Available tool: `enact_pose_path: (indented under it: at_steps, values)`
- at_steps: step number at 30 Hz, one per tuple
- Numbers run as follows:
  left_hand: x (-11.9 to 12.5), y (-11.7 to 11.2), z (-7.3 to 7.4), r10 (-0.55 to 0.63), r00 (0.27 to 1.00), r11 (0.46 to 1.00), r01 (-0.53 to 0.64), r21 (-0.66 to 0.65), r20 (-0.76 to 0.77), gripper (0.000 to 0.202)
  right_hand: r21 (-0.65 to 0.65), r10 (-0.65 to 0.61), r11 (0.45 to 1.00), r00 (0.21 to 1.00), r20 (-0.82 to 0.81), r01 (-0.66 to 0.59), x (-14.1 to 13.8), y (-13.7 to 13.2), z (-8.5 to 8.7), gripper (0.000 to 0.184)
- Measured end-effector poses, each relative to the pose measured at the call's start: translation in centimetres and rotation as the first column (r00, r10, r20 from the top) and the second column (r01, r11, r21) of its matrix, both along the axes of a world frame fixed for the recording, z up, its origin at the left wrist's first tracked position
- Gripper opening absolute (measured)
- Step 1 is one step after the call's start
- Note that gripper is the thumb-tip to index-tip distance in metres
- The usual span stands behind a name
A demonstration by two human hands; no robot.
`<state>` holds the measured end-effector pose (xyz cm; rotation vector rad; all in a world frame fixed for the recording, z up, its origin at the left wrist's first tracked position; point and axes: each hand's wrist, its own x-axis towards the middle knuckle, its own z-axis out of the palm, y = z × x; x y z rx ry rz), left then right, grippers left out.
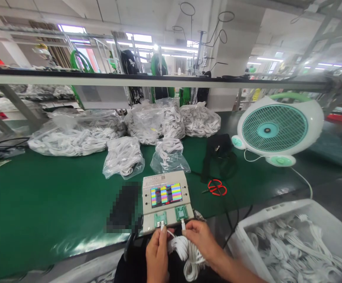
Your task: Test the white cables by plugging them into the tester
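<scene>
A beige cable tester (pixel 165 180) with a lit colour-striped screen (pixel 166 195) stands at the near edge of the green table. Two green circuit boards with sockets, a left one (pixel 160 218) and a right one (pixel 181 212), sit on its front. My left hand (pixel 157 249) pinches one white plug of a coiled white cable (pixel 179 247) at the left board. With thumb and finger, my right hand (pixel 199 236) grips the other white plug (pixel 183 224) just below the right board. Whether either plug is fully seated cannot be made out. The cable's coil hangs between both hands.
Bags of white cables (pixel 76 135) line the back of the green table (pixel 70 196). Red-handled scissors (pixel 217 188), a black bag (pixel 218 151) and a fan (pixel 277 129) are to the right. A white crate (pixel 241 239) of cables stands at lower right.
</scene>
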<state>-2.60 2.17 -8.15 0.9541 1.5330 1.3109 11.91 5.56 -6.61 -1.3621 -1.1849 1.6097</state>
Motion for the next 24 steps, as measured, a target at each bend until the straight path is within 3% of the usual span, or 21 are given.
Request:
enact_pose_path:
  at_steps: [11, 14, 20, 24]
  values:
    - [0.38, -0.05, 0.57, 0.014, 1.000, 1.000, -0.014, 0.003, 0.006, 0.044, -0.227, -0.148, 0.969, 0.969, -0.200, 0.101, -1.00, -0.12, 0.40, 0.030]
    - [0.24, -0.07, 0.44, -0.010, 1.000, 1.000, 0.010, 0.004, 0.014, 0.044, -0.245, -0.134, 0.967, 0.962, -0.237, 0.074, -0.98, -0.08, 0.09, 0.031]
    - [0.25, 0.03, 0.44, -0.008, 0.999, 1.000, 0.008, -0.008, 0.041, 0.046, -0.153, -0.182, 0.975, 0.977, -0.114, 0.163, -0.83, 0.57, -0.04, 0.030]
    - [0.37, 0.10, 0.41, -0.005, 0.998, 1.000, 0.006, -0.010, 0.066, 0.044, -0.193, -0.181, 0.969, 0.976, -0.120, 0.156, -0.96, 0.73, -0.17, 0.032]
